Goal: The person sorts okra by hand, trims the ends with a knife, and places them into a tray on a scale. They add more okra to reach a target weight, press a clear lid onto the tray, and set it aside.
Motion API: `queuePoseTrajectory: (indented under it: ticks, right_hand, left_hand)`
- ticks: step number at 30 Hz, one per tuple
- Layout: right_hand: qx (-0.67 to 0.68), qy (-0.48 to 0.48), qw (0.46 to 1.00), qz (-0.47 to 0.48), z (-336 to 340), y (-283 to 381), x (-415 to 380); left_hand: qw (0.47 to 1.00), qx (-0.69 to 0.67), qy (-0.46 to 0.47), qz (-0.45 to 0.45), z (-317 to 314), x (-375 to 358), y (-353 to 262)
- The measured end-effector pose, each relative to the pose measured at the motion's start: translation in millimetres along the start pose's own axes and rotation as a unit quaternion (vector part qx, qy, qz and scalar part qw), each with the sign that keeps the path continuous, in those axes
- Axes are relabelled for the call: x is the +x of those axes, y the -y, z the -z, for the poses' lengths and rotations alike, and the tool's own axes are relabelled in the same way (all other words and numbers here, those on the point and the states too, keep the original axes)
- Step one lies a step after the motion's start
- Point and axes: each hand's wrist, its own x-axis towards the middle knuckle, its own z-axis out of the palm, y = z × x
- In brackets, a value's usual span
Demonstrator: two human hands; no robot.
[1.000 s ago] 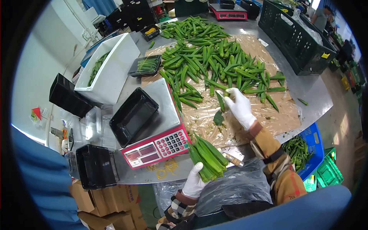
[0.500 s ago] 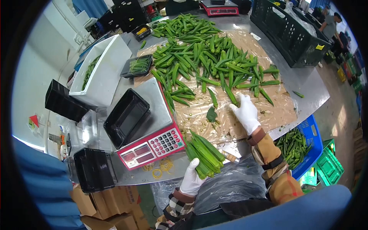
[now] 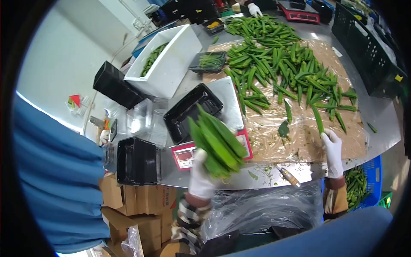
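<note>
My left hand (image 3: 200,182), in a white glove, is closed around a bunch of green okra (image 3: 219,147), raised over the front of the scale. My gloved right hand (image 3: 334,152) pinches the lower end of a single okra pod (image 3: 317,120) at the near edge of the heap. Behind the bunch, a black plastic tray (image 3: 183,121) rests on the metal pan of a red scale (image 3: 233,100); the bunch covers much of the keypad. A large okra pile (image 3: 274,62) spreads over the film-covered cardboard (image 3: 308,145).
Left of the scale stand a white foam box (image 3: 182,55) holding okra, clear containers (image 3: 141,118) and black trays (image 3: 137,160). A wrapped okra pack (image 3: 209,62) lies behind it. A dark crate (image 3: 368,55) is at right, a blue basket (image 3: 376,175) below. Another person's gloved hand (image 3: 255,10) is across the table.
My left hand has lifted the okra bunch up and over the scale's front. My right hand now grips a pod at the heap's edge. The view has swung left.
</note>
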Motion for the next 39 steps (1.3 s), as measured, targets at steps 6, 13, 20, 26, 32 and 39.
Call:
queuePoseTrajectory:
  ticks: [6, 13, 20, 26, 32, 39]
  right_hand:
    - [0.031, -0.005, 0.999, 0.008, 7, -7, -25]
    - [0.092, 0.026, 0.995, 0.009, -27, 24, -50]
    - [0.149, 0.128, 0.98, -0.005, -48, 54, -80]
    - [0.061, 0.273, 0.956, 0.084, -83, 47, -121]
    - [-0.148, 0.159, 0.957, 0.194, -57, 17, -126]
    - [-0.333, 0.159, 0.909, 0.193, -33, -34, -130]
  left_hand:
    - [0.965, 0.26, 0.02, -0.041, 10, 37, -141]
    - [0.799, 0.599, -0.049, 0.006, 56, 86, -151]
    - [0.832, 0.542, -0.03, -0.114, -15, 40, -72]
    - [0.94, 0.278, 0.021, 0.195, 1, -10, 71]
    - [0.975, 0.17, -0.088, 0.112, 15, -18, 84]
    - [0.983, 0.073, -0.16, 0.049, 1, -22, 84]
